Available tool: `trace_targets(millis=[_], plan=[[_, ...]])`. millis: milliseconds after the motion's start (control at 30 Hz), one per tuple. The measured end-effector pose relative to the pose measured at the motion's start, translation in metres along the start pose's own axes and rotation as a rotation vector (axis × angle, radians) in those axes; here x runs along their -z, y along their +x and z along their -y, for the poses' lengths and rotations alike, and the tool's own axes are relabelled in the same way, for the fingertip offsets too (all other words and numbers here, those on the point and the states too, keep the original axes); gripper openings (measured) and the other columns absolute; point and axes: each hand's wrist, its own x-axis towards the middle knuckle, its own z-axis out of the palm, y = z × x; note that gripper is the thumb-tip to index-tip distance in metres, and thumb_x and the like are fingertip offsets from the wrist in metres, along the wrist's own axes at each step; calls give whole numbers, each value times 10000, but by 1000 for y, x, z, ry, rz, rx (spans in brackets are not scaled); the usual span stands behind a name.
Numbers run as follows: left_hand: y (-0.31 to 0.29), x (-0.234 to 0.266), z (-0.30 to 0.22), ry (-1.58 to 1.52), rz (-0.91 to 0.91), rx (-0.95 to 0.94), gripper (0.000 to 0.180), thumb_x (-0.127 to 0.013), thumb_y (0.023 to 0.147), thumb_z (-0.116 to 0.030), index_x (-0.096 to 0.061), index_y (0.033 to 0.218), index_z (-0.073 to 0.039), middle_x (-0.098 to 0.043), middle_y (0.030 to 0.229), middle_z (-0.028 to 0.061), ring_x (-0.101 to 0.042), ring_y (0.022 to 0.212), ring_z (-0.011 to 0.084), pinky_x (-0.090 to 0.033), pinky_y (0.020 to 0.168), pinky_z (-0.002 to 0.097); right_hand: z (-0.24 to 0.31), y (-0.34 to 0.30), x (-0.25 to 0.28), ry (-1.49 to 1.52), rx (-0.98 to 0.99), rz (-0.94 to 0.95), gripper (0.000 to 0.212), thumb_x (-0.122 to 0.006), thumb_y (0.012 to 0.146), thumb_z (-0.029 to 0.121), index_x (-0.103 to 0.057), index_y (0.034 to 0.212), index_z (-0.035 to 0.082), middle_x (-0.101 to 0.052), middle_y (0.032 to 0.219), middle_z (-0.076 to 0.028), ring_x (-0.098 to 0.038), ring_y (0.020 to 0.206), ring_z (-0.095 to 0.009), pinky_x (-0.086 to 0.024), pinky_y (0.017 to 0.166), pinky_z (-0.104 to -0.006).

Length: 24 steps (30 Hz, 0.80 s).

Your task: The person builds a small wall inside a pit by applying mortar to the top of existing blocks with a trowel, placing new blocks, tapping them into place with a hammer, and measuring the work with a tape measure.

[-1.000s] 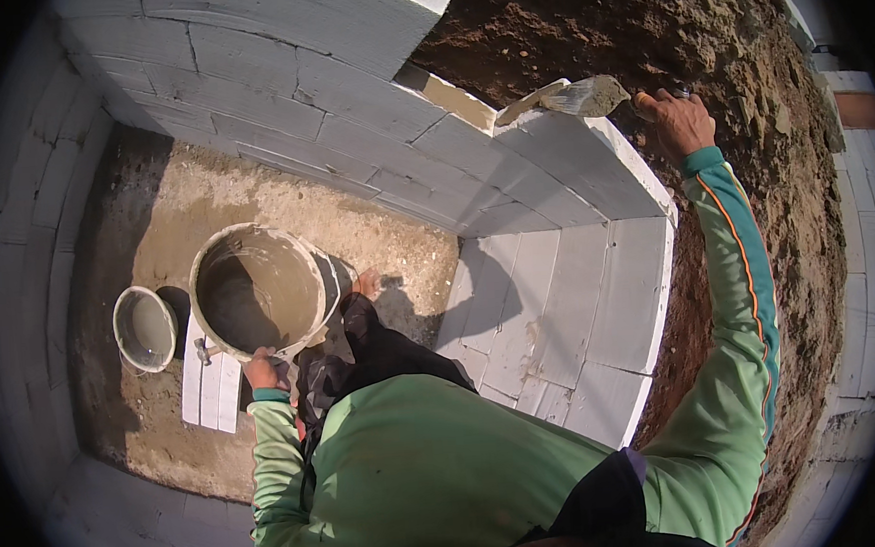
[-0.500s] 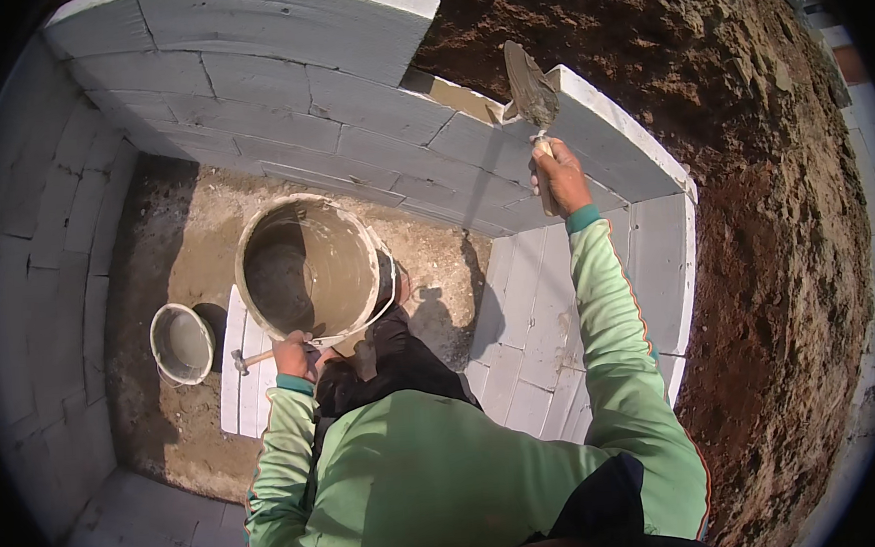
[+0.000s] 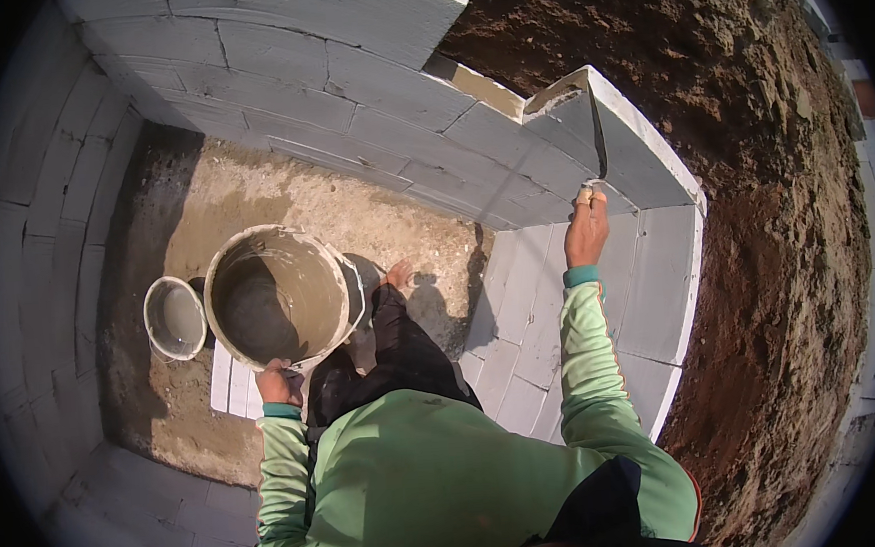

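My right hand (image 3: 586,232) is closed round the handle of a trowel (image 3: 600,143), whose blade appears edge-on against the inner face of a pale block wall (image 3: 641,161). Grey mortar (image 3: 557,94) coats the end of the upper block beside a gap in the top course. My left hand (image 3: 280,383) grips the near rim of a large bucket (image 3: 323,285) with wet grey mortar inside. The bucket's wire handle hangs to its right. The fingers over the rim show only in part.
A smaller bucket (image 3: 176,318) with grey contents stands left of the large one. White blocks (image 3: 232,388) lie under the large bucket's near side. Block walls surround the dirt floor (image 3: 157,431). Beyond the right wall rises a rough brown earth bank (image 3: 757,254). A bare foot (image 3: 397,273) rests on the floor.
The trowel has come down from the block's end to the wall's inner side, its blade turned edge-on. The large bucket has shifted left with my left hand. The hammer seen there earlier is hidden.
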Motion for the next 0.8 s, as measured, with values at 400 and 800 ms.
trace_targets(millis=[400,800], plan=[[4,4,-10,-22,-20,-41,103,-576,799,0,-637,882,14,-650,849,127,-658,708,260,-617,600,450,-62,69,-11,-969,214,213,490,-688,932,249,-533,1396,237,-589,1121,-89,-688,965,-322,-544,791,-453],[-35,-76,-69,82,275,-222,247,-568,826,83,-610,1057,5,-652,894,111,-689,786,270,-633,746,469,69,-139,3,-212,284,803,400,-709,907,260,-562,1198,27,-685,940,-196,-666,828,-423,-514,708,-496]])
